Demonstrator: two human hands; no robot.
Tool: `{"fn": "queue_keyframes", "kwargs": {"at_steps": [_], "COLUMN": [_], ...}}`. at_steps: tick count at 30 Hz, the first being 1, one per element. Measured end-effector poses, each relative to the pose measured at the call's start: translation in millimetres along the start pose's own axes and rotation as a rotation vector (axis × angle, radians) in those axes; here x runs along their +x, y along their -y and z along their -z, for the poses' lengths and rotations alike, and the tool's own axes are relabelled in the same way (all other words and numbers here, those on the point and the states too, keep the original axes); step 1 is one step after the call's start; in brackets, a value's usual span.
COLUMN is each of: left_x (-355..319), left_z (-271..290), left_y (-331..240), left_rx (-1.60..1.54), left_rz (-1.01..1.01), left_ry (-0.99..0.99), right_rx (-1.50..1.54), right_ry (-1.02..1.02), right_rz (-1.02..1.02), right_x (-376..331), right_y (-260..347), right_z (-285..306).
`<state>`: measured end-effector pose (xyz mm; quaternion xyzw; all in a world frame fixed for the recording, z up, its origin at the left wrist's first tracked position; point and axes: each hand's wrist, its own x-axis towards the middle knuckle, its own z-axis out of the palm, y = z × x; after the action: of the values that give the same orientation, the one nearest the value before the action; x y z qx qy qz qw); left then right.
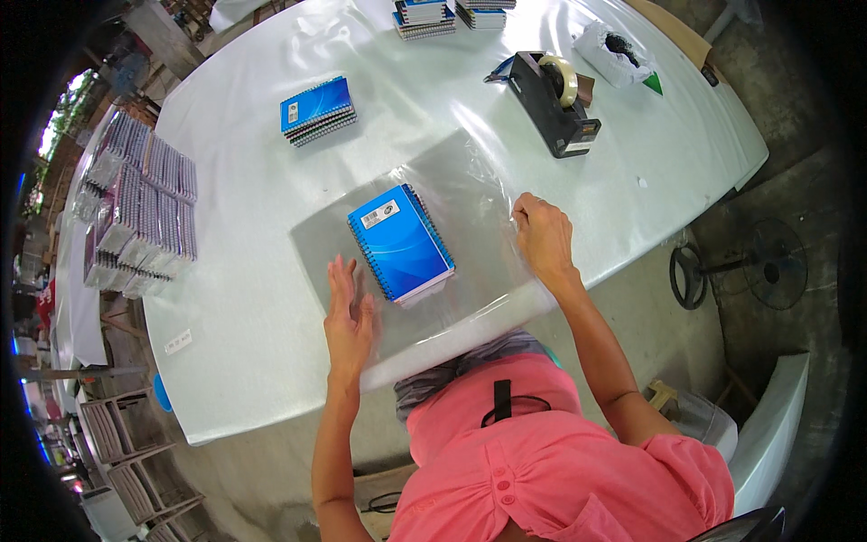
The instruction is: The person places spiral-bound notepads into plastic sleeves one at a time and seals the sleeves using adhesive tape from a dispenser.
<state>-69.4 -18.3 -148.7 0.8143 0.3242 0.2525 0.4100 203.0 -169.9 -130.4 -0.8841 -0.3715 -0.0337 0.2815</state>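
A stack of blue spiral notebooks [402,244] lies on a clear plastic sheet [492,275], spread over the near part of the table. My left hand [349,316] is beside the stack's lower left corner, fingers stretched and apart, holding nothing. At the sheet's right edge my right hand [545,237] is closed, its fingertips pinching the plastic. The top notebook has a white label near its upper end. Below the stack, the sheet reaches to the table's front edge.
Beyond the sheet stand a smaller notebook stack [318,110] and a black tape dispenser [553,104]. A white plastic bag [614,56] is at the back right. Wrapped notebooks [149,203] are piled at the left. More notebooks [424,18] stand at the far edge.
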Motion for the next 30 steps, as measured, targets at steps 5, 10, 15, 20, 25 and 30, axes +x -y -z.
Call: {"fn": "queue_keyframes", "kwargs": {"at_steps": [5,10,15,20,25,30], "left_x": [0.6,11.5,39.6,54.8,54.5,52.9], "left_z": [-1.0,17.5,5.9,-33.8,-43.8,-45.4], "left_y": [1.1,-12.0,-27.9,-41.0,-53.4,-50.3], "left_rx": [-0.02,-0.333,-0.325,-0.754,-0.597,-0.449], "left_rz": [0.027,0.106,0.207,0.225,0.261,0.309], "left_ry": [0.013,-0.021,-0.112,-0.216,-0.227,-0.2], "right_rx": [0.041,0.437,0.451,0.271,0.24,0.465], "right_ry": [-0.218,0.123,0.2,0.294,0.364,0.568], "right_rz": [0.258,0.087,0.255,0.388,0.498,0.333], "right_x": [0.1,1.6,-7.2,-20.7,-19.5,-10.3], "right_y": [9.9,52.8,102.2,118.9,109.1,97.7], "right_z": [10.8,31.1,17.7,-8.0,0.3,9.0]}}
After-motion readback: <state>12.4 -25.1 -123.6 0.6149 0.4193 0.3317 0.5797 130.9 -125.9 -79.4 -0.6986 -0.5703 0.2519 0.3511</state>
